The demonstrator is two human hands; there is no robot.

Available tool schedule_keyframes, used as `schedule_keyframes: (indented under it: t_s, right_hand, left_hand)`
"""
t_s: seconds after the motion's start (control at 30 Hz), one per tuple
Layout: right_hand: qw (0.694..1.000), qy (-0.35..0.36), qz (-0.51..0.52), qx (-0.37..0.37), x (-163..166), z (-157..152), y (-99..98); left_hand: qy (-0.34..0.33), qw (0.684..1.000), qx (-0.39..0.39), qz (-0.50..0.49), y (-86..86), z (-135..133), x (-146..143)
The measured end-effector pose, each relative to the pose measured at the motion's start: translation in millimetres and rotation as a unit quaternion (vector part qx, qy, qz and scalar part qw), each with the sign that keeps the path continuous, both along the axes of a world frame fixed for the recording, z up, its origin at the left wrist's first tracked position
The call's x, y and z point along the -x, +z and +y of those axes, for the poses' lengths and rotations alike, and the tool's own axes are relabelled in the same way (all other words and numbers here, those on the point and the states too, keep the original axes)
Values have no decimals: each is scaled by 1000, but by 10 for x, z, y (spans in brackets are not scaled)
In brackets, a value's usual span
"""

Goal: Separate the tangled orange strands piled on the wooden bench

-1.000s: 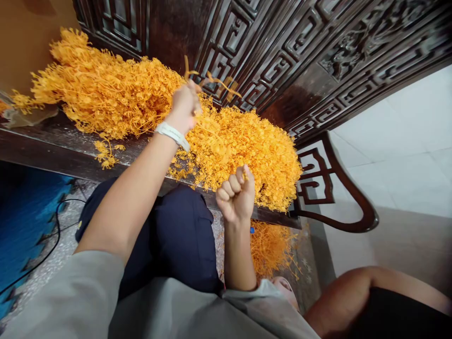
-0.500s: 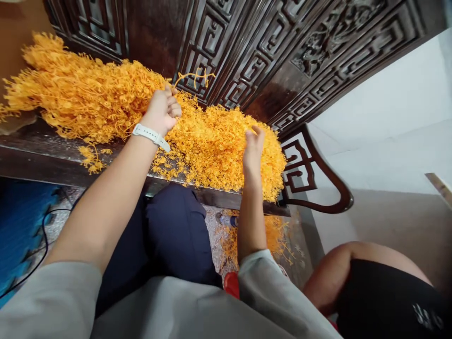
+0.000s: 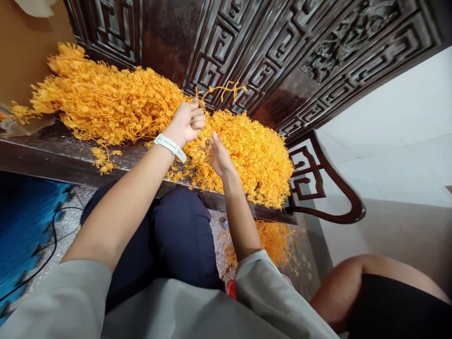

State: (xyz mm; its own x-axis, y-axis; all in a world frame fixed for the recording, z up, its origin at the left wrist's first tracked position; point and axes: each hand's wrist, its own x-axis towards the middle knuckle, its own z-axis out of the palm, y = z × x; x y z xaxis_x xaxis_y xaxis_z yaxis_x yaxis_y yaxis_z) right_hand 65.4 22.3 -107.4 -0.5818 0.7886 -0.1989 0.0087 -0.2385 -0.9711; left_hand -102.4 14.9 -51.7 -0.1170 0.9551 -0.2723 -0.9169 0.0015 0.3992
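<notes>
My left hand [image 3: 190,121], with a pale watch on its wrist, is closed in a pinch on a thin orange branched plastic stem [image 3: 222,88]. The stem sticks out from the fingertips to the right, in front of the dark carved wood. Just below and to the right, my right hand [image 3: 221,157] has its thumb stretched up and apart from its partly hidden fingers. Small orange bits show between the two hands. Around them lies a heap of orange flower-like plastic pieces [image 3: 261,150], and another mound [image 3: 116,103] spreads to the left.
The heaps rest on a dark wooden bench [image 3: 70,157] with a carved back [image 3: 169,42] and a curved armrest [image 3: 353,207]. More orange pieces [image 3: 275,240] lie on the floor below. At right is another person's leg [image 3: 339,292]. A black cable [image 3: 54,235] runs by blue mats [image 3: 31,212].
My right hand has moved left from the right-hand heap to near my left hand. The left hand keeps its pinch on the stem. The whole view has shifted slightly.
</notes>
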Motion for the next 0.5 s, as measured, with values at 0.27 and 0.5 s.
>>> schedule_keyframes:
  t_s: [0.27, 0.5]
  right_hand:
    - [962, 22, 170, 214, -102, -177, -176]
    - [954, -52, 239, 174, 20, -210, -151]
  left_hand:
    - [13, 1000, -16, 3, 0, 37, 127]
    - [8, 1000, -19, -5, -58, 63, 91]
